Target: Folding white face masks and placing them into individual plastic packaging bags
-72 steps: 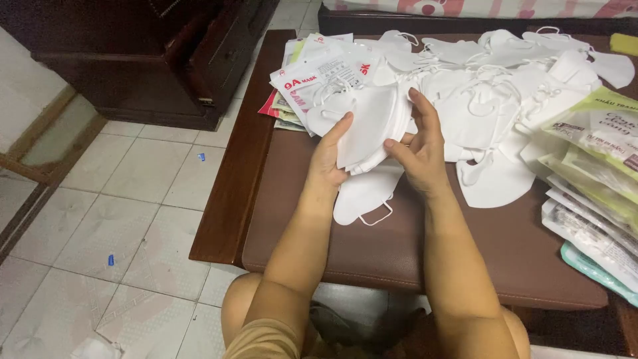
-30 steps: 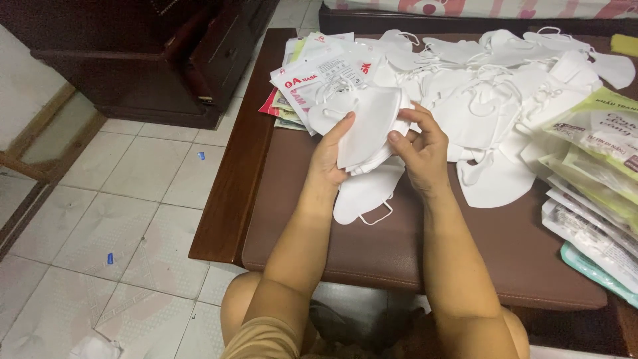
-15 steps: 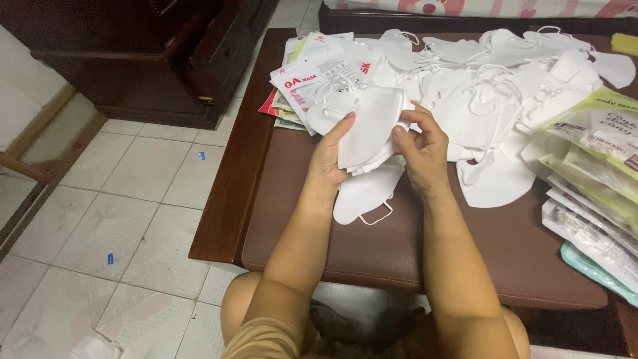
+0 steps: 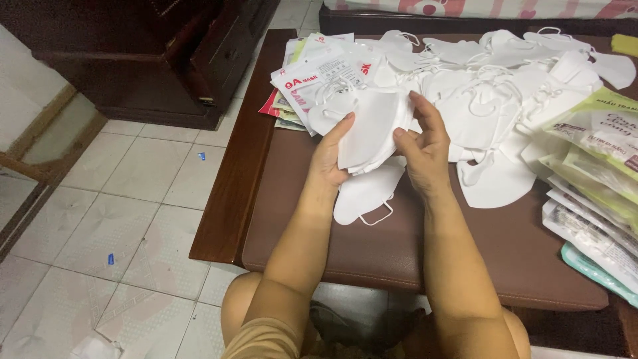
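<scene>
Stack of white masks [image 4: 369,129] is held up betw. both hands, above the brown surface [image 4: 399,239]. Left hand [image 4: 330,156] fingers grip its left edge; right hand [image 4: 422,149] fingers pinch the right edge. Better keep edges aligned, w/ light pressure. Masks look soft, folded flat. One more mask [image 4: 365,193] lies just under the fingers; mask pile [image 4: 492,80] & packets [image 4: 598,173] beyond.

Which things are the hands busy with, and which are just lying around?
In hand:
- stack of white masks, gripped by left hand and right hand
- single white mask lying under them

Lying about:
- pile of masks
- printed packets
- dark cabinet
- blue scrap on the floor
</scene>
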